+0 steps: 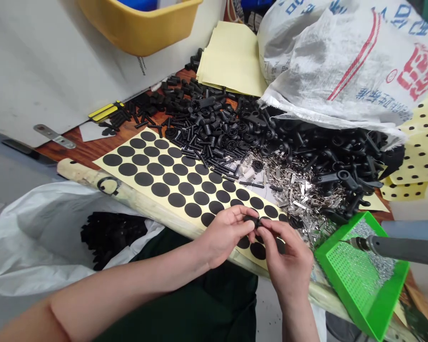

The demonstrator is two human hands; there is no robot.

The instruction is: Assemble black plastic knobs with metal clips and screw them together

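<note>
Hundreds of black parts (214, 128), wooden bench (74, 151) (seemingly)

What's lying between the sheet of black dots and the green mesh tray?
In the head view, a loose heap of small silver metal clips lies between the sheet of black dots and the green mesh tray, with some black plastic parts at its edge.

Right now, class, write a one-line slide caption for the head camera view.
Left hand and right hand hold a small black part over a yellow sheet of black dots.
</note>
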